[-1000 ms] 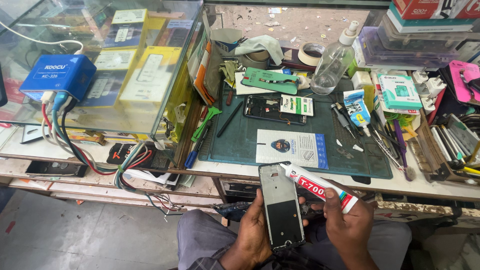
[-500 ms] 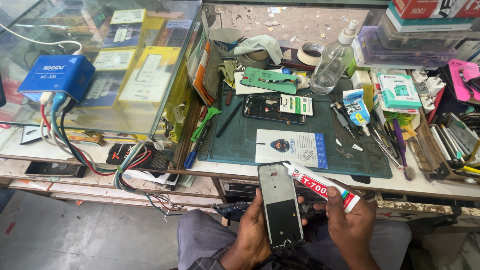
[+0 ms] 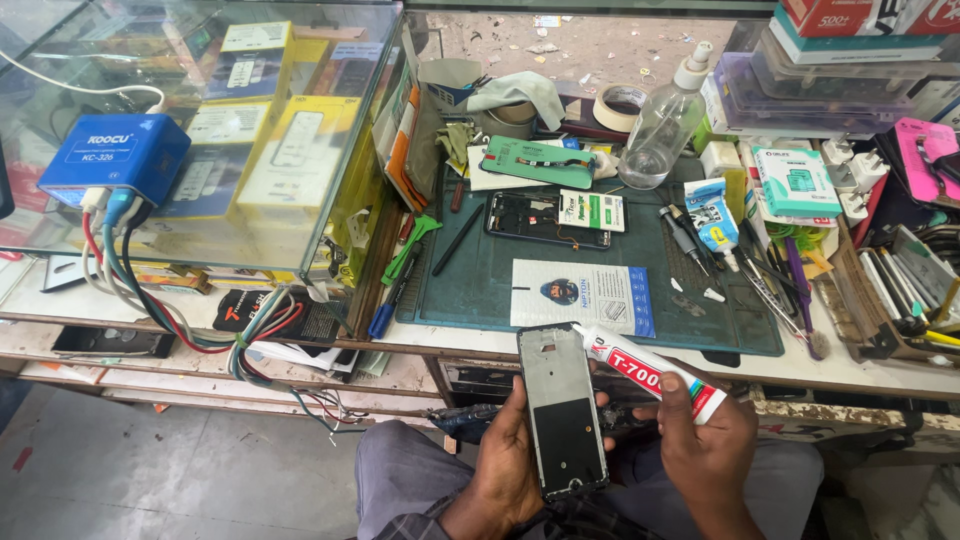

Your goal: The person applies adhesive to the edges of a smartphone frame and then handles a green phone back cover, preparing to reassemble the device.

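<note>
The left hand [image 3: 505, 465] cradled the phone frame [image 3: 562, 408] flat, face up, fingers wrapped round its edge. The right hand [image 3: 705, 445] pinched the glue tube [image 3: 650, 372], nozzle touching the frame's top corner.

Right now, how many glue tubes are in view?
2: one white glue tube in the right hand at the phone frame, one smaller blue-labelled tube on the green mat. Clutter may hide more.

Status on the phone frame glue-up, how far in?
Done: the phone frame is stripped and sits in the left hand. In hand: the right hand holds the glue tube, nozzle at the frame's top right corner. No glue bead can be made out. Left: the opened phone on the green mat.
</note>
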